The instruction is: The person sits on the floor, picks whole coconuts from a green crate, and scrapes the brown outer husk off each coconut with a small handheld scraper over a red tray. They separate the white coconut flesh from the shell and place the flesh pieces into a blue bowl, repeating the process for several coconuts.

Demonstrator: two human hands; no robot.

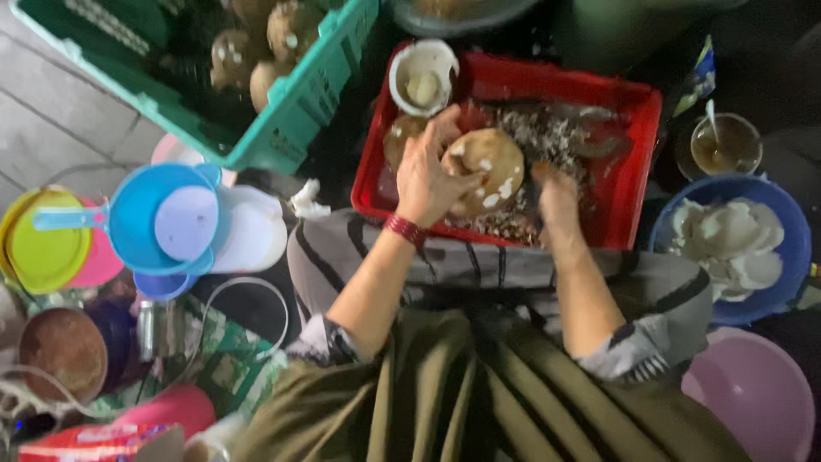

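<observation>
Coconut (483, 167), brown and partly stripped to white patches, sits over a red plastic crate (637, 184) littered with shell scraps, resting on the person's lap. Their left hand (428, 171), a red bracelet (404, 229) at the wrist, wraps its grip around the coconut's near side, fingers curled over the top. Their right hand (556, 192) presses in just beside the coconut's other side; the picture is too blurred to tell whether that grip is closed on anything. A halved coconut shell (423, 77) rests at the crate's far corner. To the right, a blue bowl (791, 257) holds white coconut pieces (727, 239), with a small cup and spoon (725, 141) behind it. A teal crate (291, 111) of more coconuts stands at upper left, above a blue scoop (141, 218).
</observation>
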